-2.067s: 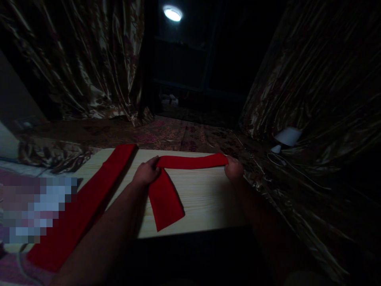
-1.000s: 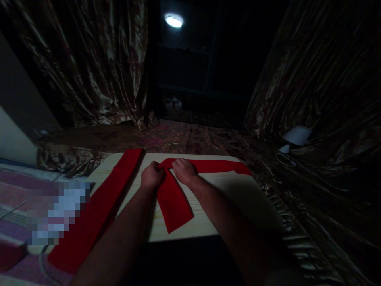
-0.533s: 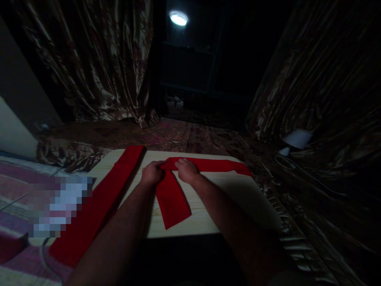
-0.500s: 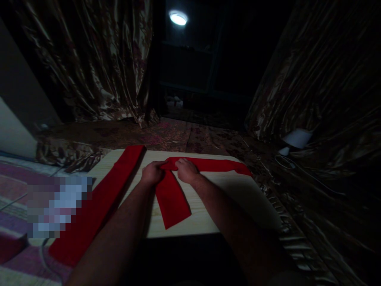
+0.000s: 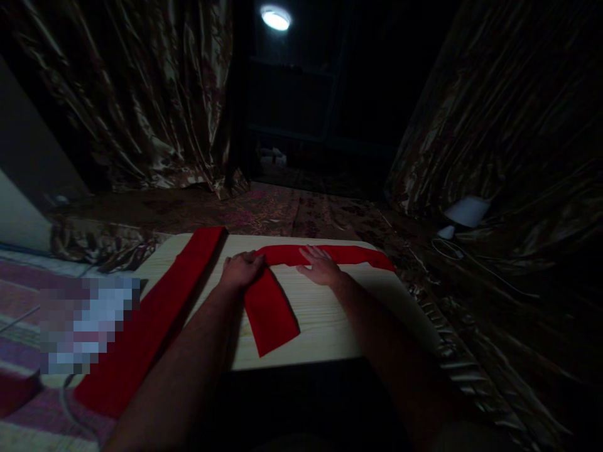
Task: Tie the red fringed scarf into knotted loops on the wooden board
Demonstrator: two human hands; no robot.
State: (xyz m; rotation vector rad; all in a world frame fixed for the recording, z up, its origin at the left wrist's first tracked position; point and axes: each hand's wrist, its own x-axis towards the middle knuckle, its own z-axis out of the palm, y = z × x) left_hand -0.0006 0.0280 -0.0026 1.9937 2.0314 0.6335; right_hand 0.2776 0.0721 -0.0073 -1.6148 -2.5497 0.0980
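Risk first: a slipped fold. Red cloth strip [image 5: 282, 276] bent at a corner on the pale wooden board [image 5: 330, 320], one leg running right along the far edge, the other angling down toward the near edge. Corner pinned only by the left hand [image 5: 241, 270]; any loosening there, or a sideways drag from the other palm, likely to open the bend and skew the two legs. Far end of the strip close to the board's right corner, so a hard sweep outward liable to push it over the side.

Left hand curled over the bend, fingers closed loosely on the cloth at the fold; hard to tell in this dim light whether pinching or merely pressing. Right hand [image 5: 321, 268] flat and spread, fingers [image 5: 311, 253] released and lying on the horizontal leg just right of the fold, grasping nothing. Strip under both hands, touching them, with the lower leg free and lying between the forearms.

Second, wider red band [image 5: 155, 314] just left, draped diagonally off the board, apart from both hands. Patterned curtains [image 5: 155, 107] behind, lamp [image 5: 276, 19] overhead.
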